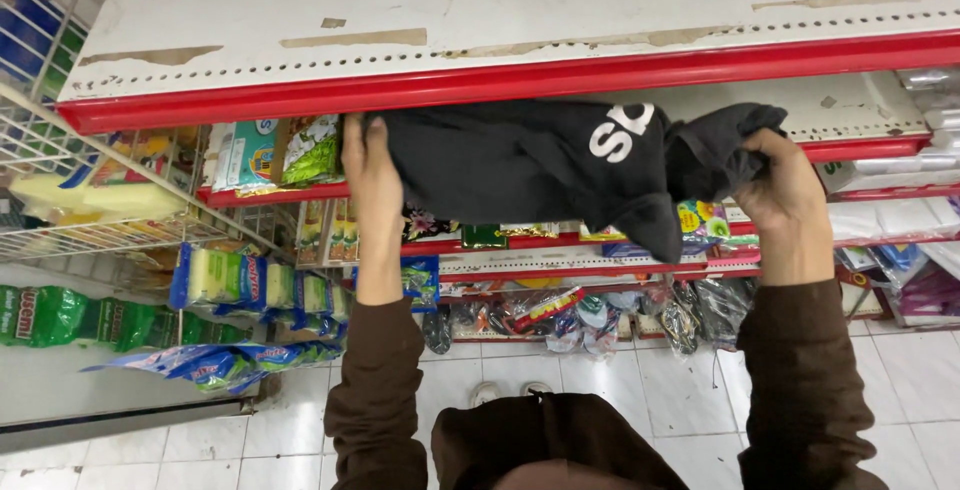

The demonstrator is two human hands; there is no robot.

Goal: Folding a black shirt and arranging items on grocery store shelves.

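Your left hand (368, 165) grips the black cloth (540, 165) at its nine o'clock edge; your right hand (785, 195) is clenched on its three o'clock end, under the red-edged shelf (500, 80).

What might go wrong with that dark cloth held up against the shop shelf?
The black garment is gripped only at its two ends by the left hand and right hand, so its sagging middle might slip down. It hangs by the red shelf edge, where it may snag, and could brush the packets beside it loose.
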